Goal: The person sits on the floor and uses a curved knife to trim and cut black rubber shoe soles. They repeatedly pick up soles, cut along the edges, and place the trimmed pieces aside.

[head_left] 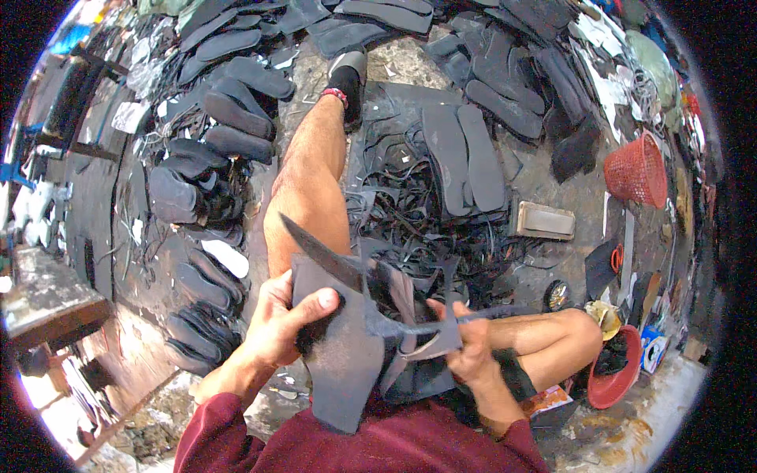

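Note:
In front of my lap my left hand (274,322) grips a dark grey foam sheet (341,377), thumb on top and fingers beneath. A curved, pointed dark piece (319,256) rises from the sheet's far edge; whether it is joined to the sheet, I cannot tell. My right hand (471,347) is closed on a thin, blurred grey foam offcut (406,325) with open gaps in it. This offcut reaches left to the sheet. Between my legs lies a tangled heap of black foam scraps (402,185).
Dark sole-shaped pieces (236,110) lie in piles left and ahead; two long soles (465,158) rest beyond the scraps. On the right are a pale rectangular block (544,220), a red basket (637,169) and a red tub (615,369). A wooden bench (59,315) stands left.

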The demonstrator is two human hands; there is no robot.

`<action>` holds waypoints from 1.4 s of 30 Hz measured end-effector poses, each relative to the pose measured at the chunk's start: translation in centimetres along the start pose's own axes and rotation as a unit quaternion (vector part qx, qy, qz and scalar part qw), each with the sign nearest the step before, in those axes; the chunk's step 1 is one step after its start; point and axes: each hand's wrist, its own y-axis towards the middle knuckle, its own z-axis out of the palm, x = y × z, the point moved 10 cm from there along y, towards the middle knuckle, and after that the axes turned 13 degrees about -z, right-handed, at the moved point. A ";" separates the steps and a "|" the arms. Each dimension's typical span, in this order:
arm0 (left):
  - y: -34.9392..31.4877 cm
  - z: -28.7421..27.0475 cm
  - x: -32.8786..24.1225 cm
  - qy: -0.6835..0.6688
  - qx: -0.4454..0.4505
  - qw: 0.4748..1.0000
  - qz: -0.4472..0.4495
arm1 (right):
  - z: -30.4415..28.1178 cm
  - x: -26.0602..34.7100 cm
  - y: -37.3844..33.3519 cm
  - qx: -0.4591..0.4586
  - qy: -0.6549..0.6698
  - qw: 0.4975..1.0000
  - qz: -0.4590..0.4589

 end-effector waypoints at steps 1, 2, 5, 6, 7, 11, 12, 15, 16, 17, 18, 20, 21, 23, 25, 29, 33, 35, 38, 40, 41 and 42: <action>0.1 0.6 0.0 -0.005 0.019 1.000 -0.011 | -0.8 0.3 1.4 0.020 -0.013 1.000 -0.006; 0.2 0.8 -0.1 -0.002 0.014 0.999 -0.028 | -1.3 0.0 2.3 0.041 -0.021 0.999 -0.014; 0.3 1.7 -0.7 0.069 0.037 0.996 -0.047 | -2.9 1.4 5.4 0.121 -0.093 0.985 -0.076; 0.2 1.6 -0.8 0.084 0.030 0.995 -0.051 | -2.6 0.8 6.3 0.179 -0.075 0.979 -0.053; 0.3 2.1 -1.1 0.103 0.033 0.992 -0.061 | -2.8 0.9 7.1 0.198 -0.080 0.975 -0.057; 0.7 2.5 -0.4 0.133 0.063 0.987 -0.063 | -1.5 1.6 10.7 0.241 -0.055 0.964 -0.098; 0.7 2.5 -0.1 0.132 0.068 0.987 -0.068 | -1.2 1.6 11.5 0.247 -0.063 0.959 -0.124; 0.9 2.6 0.0 0.099 0.029 0.995 0.010 | 0.0 2.5 13.7 0.305 -0.028 0.946 -0.106; 0.9 3.1 0.3 0.167 0.059 0.984 0.008 | 0.2 2.3 13.6 0.324 -0.016 0.941 -0.100; 1.0 3.5 0.3 0.234 0.087 0.968 0.004 | 0.4 2.2 13.1 0.342 -0.005 0.935 -0.095; 0.9 4.1 0.1 0.301 0.118 0.946 0.004 | -0.6 2.3 12.8 0.294 0.042 0.950 -0.096; 1.4 3.6 2.2 0.232 0.224 0.937 -0.133 | -3.9 2.0 10.1 0.206 0.123 0.970 -0.040; 0.9 2.5 1.8 0.099 0.260 0.951 -0.136 | -5.5 2.1 8.7 0.168 0.171 0.971 -0.003; 0.6 1.4 2.2 -0.068 0.174 0.979 -0.078 | -7.5 3.4 6.0 -0.007 0.231 0.972 0.038; 2.2 3.4 2.5 -0.100 0.061 0.993 -0.005 | -7.9 3.3 2.2 -0.119 0.171 0.978 0.027; 2.1 9.3 -0.6 -0.169 0.000 0.981 0.098 | -6.9 4.0 0.3 -0.179 0.172 0.967 0.052; 2.6 10.5 -0.1 -0.230 0.004 0.968 0.101 | -6.1 2.3 -4.2 -0.253 0.156 0.951 0.090; 2.7 10.6 -0.3 -0.264 0.013 0.959 0.105 | -5.4 1.1 -8.5 -0.230 -0.004 0.968 0.103; 2.8 9.2 -0.1 -0.261 -0.014 0.960 0.105 | -5.7 1.7 -10.8 -0.227 -0.076 0.967 0.090; 3.4 8.2 1.4 -0.236 -0.032 0.967 0.094 | -5.7 2.5 -11.2 -0.198 -0.093 0.973 0.073; 3.9 7.0 2.3 -0.221 -0.053 0.969 0.100 | -5.8 2.7 -10.5 -0.165 -0.096 0.978 0.079; 4.1 6.2 2.9 -0.214 -0.052 0.971 0.097 | -5.8 2.7 -9.8 -0.132 -0.097 0.983 0.084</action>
